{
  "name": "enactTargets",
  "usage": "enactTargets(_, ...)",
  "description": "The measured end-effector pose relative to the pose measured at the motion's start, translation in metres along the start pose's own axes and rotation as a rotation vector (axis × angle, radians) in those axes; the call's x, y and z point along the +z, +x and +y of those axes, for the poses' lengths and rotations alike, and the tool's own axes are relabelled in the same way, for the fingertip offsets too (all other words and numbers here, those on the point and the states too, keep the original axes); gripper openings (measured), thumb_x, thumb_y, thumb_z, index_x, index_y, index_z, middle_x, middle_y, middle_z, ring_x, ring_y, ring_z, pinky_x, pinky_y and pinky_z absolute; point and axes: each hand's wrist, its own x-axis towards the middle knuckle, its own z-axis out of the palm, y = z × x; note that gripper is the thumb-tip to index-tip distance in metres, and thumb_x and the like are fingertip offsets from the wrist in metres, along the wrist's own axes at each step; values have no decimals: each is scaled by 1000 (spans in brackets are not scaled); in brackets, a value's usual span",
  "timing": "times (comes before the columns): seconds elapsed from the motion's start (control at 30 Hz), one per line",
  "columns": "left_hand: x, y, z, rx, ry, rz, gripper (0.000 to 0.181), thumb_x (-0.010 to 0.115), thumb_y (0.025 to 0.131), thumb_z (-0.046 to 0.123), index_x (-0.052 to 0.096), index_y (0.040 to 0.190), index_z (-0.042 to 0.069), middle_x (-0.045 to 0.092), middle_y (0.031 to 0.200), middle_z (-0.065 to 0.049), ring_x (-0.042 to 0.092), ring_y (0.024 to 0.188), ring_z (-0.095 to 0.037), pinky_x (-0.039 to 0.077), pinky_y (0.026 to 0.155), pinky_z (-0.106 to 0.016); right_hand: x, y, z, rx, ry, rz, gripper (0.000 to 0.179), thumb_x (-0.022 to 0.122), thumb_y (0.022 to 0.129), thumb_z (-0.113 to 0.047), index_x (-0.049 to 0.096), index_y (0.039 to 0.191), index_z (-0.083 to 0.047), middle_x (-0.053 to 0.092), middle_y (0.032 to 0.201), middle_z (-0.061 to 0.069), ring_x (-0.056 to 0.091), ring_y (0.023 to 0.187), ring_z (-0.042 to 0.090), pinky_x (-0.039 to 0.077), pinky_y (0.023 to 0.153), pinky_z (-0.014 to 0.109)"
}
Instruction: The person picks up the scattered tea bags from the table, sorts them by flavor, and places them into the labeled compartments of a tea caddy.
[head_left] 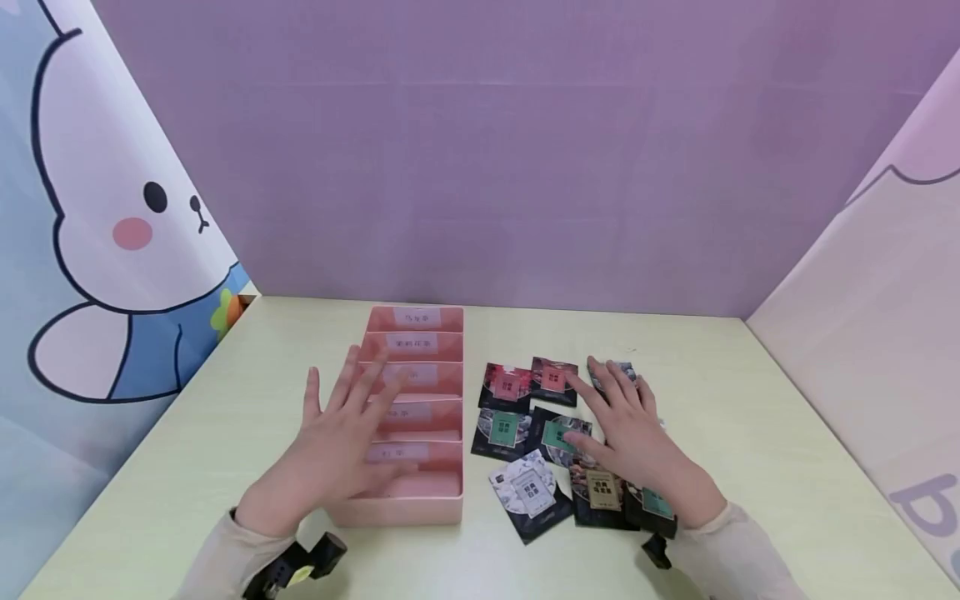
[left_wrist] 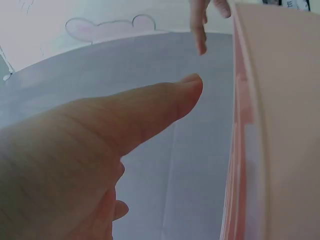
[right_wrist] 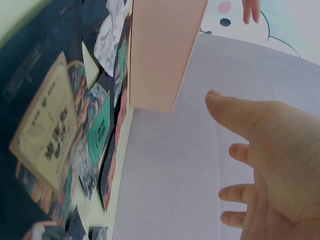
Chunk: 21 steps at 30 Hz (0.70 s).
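My left hand point(head_left: 341, 450) hovers with spread fingers over a pink divided box point(head_left: 397, 510), holding nothing. The box has a row of compartments, each with a pale label on its divider. My right hand point(head_left: 630, 433) is held above several flat sachets, fingers extended and nothing in its grasp. Two red-labelled sachets point(head_left: 506, 387) lie at the back, with green-labelled sachets point(head_left: 502, 431) in front of them. Closer to me are a white-patterned sachet point(head_left: 531, 495) and a tan-labelled sachet point(head_left: 602, 492). The right hand and wrist partly hide others.
The pale table point(head_left: 750, 433) ends at a purple backdrop point(head_left: 525, 167). Printed cloth panels with cartoon figures stand at the left point(head_left: 150, 250) and right. A small black device point(head_left: 300, 567) is strapped at my left wrist, another point(head_left: 657, 550) at my right.
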Motion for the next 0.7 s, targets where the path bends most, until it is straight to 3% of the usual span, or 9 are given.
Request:
enactTargets(0.27, -11, 2, -29, -59, -149, 11, 114, 78, 80, 49, 4, 161, 17, 4, 164, -18, -6, 148, -45, -6, 107, -75, -3, 16, 14, -65, 3, 17, 72, 71, 92, -32, 37, 151, -8, 22, 157, 26, 18, 142, 49, 14, 106, 74)
enactTargets(0.5, -15, 2, -59, -85, -254, 15, 111, 79, 82, 42, 5, 161, 14, 7, 162, -23, -1, 146, -50, 1, 106, -78, -9, 30, 22, -107, -18, 14, 68, 71, 92, -29, 40, 149, -7, 27, 154, 26, 23, 139, 48, 17, 106, 73)
enactTargets(0.7, -15, 2, -78, -110, -359, 0, 111, 81, 82, 35, 5, 161, 13, 11, 161, -25, 2, 145, -51, 12, 104, -80, -5, 43, 27, -170, -62, 70, 66, 74, 90, -27, 43, 146, -6, 36, 146, 26, 33, 131, 48, 25, 102, 71)
